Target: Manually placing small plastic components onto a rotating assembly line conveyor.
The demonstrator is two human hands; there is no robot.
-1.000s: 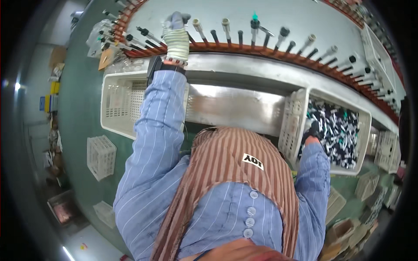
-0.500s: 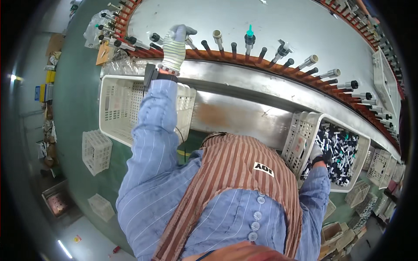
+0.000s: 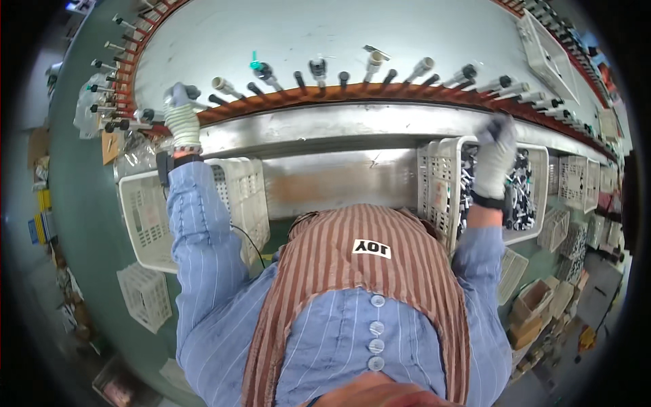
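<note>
My left hand [image 3: 182, 119], in a striped white glove with grey fingertips, is at the left stretch of an orange-brown rail [image 3: 319, 93]. Its fingers are curled beside a pale tube [image 3: 198, 106] standing on the rail; what they hold is hidden. Over the far rim of the right crate [image 3: 536, 197] is my right hand [image 3: 496, 152], gloved too and blurred by motion. Its fingers look bunched, and their contents cannot be made out. Below it, the crate is filled with small black, white and green plastic parts [image 3: 521, 186].
Black pegs [image 3: 255, 89] and pale tubes line the rail, several with black fittings; one piece has a green tip [image 3: 256, 62]. A metal ledge [image 3: 325, 125] runs in front. Another white crate [image 3: 146, 217] stands under my left forearm. Clear plastic bags [image 3: 139, 152] lie far left.
My right hand has come up out of the parts to above the crate's far rim. The pegs and tubes have shifted left along the rail, and my left hand has moved left too.
</note>
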